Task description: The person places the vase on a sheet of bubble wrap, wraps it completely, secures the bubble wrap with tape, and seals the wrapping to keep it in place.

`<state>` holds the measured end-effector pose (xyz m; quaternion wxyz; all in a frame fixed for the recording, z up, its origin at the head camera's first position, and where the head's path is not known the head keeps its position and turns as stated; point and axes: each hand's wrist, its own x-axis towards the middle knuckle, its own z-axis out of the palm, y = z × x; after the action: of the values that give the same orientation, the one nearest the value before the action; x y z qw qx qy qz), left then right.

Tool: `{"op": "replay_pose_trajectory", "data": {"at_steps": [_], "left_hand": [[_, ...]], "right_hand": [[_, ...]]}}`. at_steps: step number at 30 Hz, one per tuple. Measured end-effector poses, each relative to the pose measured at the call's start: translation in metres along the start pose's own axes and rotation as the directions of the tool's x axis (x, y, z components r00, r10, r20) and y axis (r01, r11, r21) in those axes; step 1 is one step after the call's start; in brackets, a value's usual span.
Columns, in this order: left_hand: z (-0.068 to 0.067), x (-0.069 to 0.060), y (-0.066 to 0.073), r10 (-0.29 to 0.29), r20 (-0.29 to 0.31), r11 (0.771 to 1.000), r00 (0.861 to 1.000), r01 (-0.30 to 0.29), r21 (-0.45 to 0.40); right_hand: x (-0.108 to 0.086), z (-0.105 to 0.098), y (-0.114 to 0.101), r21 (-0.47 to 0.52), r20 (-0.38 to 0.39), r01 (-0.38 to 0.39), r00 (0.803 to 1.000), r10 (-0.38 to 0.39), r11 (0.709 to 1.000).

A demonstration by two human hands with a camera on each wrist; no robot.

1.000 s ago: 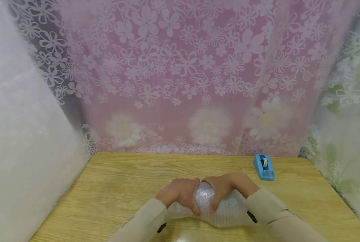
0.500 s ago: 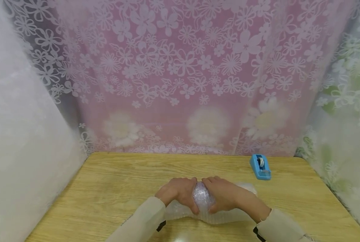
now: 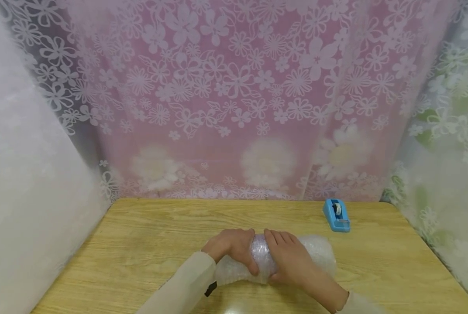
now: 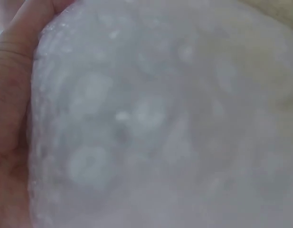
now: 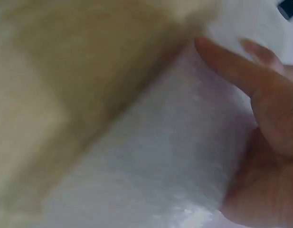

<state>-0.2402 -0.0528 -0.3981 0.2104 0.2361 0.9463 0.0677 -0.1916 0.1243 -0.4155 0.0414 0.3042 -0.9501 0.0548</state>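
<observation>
A bundle of clear bubble wrap (image 3: 262, 254) lies lengthwise on the wooden table, with a faint lilac tint at its middle; what is inside cannot be made out. My left hand (image 3: 234, 247) grips its left part, thumb on the near side and fingers over the far side. Across the middle lies my right hand (image 3: 293, 261), its fingers over the top and its thumb on the near side. Bubble wrap (image 4: 151, 123) fills most of the left wrist view. In the right wrist view, the right thumb (image 5: 231, 66) presses along the wrap.
A blue tape dispenser (image 3: 337, 216) with a roll of tape stands at the back right of the wooden table (image 3: 171, 222). Flowered curtains, pink behind (image 3: 218, 109) and pale at both sides, hang around the table.
My right hand has turned and its forearm has swung nearer to me. The wrap's loose right part no longer spreads toward me; it shows as a rounded end beyond that hand. Left hand keeps its grip.
</observation>
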Motion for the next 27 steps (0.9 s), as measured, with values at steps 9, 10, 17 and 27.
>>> {"op": "replay_pose_trajectory", "data": {"at_steps": [9,10,17,27], "left_hand": [[-0.005,0.004,-0.004,0.04,0.041,0.992,0.998,-0.034,-0.123],[-0.005,0.005,-0.004,0.041,0.044,0.991,0.998,-0.035,-0.129],[-0.007,0.007,-0.006,0.063,0.061,0.984,0.996,-0.051,-0.172],[-0.007,0.007,-0.008,0.109,0.086,0.97,0.99,-0.087,-0.228]], "right_hand": [[0.003,0.017,0.008,-0.037,-0.111,-0.015,0.994,0.011,0.999],[0.003,0.017,0.009,-0.033,-0.113,-0.008,0.994,0.004,0.999],[0.008,0.016,0.017,-0.017,-0.111,0.017,0.994,-0.018,1.0],[0.006,0.017,0.019,0.008,-0.095,0.031,0.995,-0.03,0.999]]}}
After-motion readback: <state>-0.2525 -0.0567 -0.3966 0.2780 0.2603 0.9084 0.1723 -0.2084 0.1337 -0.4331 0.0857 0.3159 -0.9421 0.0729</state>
